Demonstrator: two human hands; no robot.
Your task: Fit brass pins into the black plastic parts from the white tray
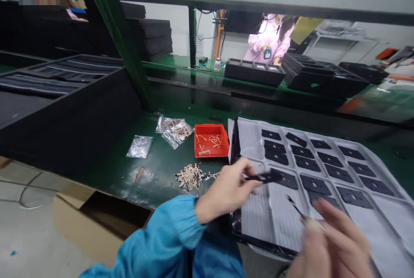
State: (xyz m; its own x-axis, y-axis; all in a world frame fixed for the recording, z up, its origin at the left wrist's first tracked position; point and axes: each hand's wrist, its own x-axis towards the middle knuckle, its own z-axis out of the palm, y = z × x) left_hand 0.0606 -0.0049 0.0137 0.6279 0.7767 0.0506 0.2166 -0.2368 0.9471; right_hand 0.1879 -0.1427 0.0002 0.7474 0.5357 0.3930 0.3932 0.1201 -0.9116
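- The left hand (231,187), taken as the clock's centre, pinches a black plate (268,177) by its near end, at 3 o'clock; with so little of it gripped, the plate could tip or slip if the fingers ease.
- The right hand (333,243), at 4 o'clock, is blurred, but it seems to pinch a thin strip (295,206) between thumb and fingertips; something so slim could twist or drop if squeezed off-centre.
- The tray (258,222) spreads from 2 to 4 o'clock, with other black plates (318,185) in its compartments. The held plate's far end overlaps one in view; whether they touch is unclear. A low swing could scrape or shift those plates.
- At 9 o'clock, a loose pile of small strips (190,177) sits on the surface (155,183), a few strays lying near the left wrist. A careless drag of the blue sleeve (181,222) could scatter them.
- At 11 o'clock, the red bin (211,155) holds pale pieces and stands just beside the tray; an elbow or tray bump could jog it.
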